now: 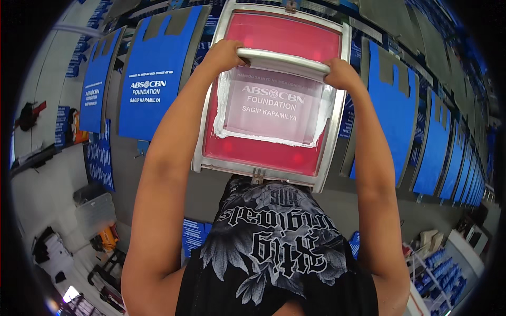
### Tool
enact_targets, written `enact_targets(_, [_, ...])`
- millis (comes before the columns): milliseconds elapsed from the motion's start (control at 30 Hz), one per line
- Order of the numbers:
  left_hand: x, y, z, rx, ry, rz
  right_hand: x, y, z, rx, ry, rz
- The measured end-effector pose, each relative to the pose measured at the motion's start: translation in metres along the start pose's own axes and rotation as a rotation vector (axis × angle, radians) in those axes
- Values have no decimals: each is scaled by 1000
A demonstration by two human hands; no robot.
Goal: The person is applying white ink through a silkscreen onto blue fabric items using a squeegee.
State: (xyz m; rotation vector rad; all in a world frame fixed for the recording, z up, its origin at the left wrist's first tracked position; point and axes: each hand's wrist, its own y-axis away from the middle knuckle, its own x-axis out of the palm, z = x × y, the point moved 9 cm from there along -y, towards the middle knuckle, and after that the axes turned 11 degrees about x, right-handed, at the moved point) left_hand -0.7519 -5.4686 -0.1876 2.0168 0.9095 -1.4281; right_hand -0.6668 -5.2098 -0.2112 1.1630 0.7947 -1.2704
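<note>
A screen-printing frame [199, 152] with a pale metal rim and red-pink mesh lies on the long table in front of me. The mesh [253, 158] has a paler printed panel in its middle, edged on the sides and bottom by streaks of white ink [220, 108]. Across the panel's upper part runs a long-handled squeegee [284, 63]. My left hand [225, 55] is closed round its left end, and my right hand [343, 75] grips the right end. The squeegee's blade edge against the mesh is hard to make out.
Blue printed bags [155, 73] lie flat on grey boards to the left, and more blue bags [387, 100] run in a row to the right. A shelf with blue items [437, 279] stands at lower right. A grey case [96, 213] sits on the floor at left.
</note>
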Motion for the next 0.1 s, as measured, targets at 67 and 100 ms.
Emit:
enact_targets(67, [-42,17,-20,52,-62,-278,-17,-10,-7,49,-50,93])
enact_targets(100, [-74,43,-43,119,-127,-542,-22,-12,-15,118,-105,187])
